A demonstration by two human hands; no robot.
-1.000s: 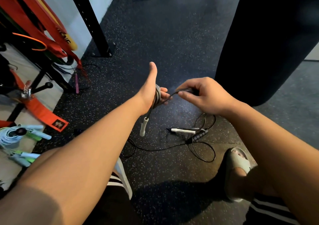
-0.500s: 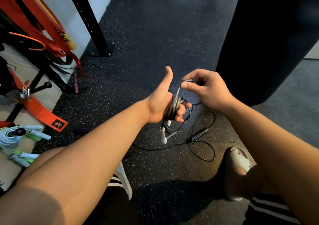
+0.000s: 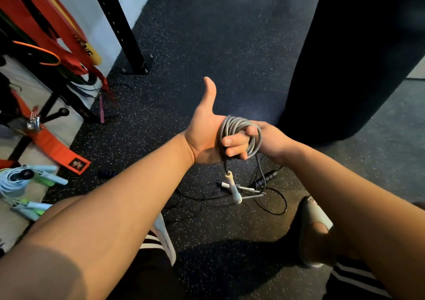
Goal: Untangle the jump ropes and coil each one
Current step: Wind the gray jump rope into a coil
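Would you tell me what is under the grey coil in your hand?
A white handle hangs from it, above a black rope and black handle on the floor; it hides part of their tangle.

The grey jump rope (image 3: 239,127) looks like smooth, faintly glossy plastic-coated cord, and its white handle (image 3: 233,187) like shiny plastic. The floor (image 3: 207,35) is matt speckled rubber. At nine o'clock, the orange straps (image 3: 57,147) look like woven cloth.

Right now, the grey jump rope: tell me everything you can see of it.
The grey jump rope is a smooth, rubbery-looking cord wound in several loops round the left hand, whose fingers curl through the coil, thumb up. The right hand holds the coil's other side. One white handle hangs below on a short tail; another strand drops toward the black rope on the floor.
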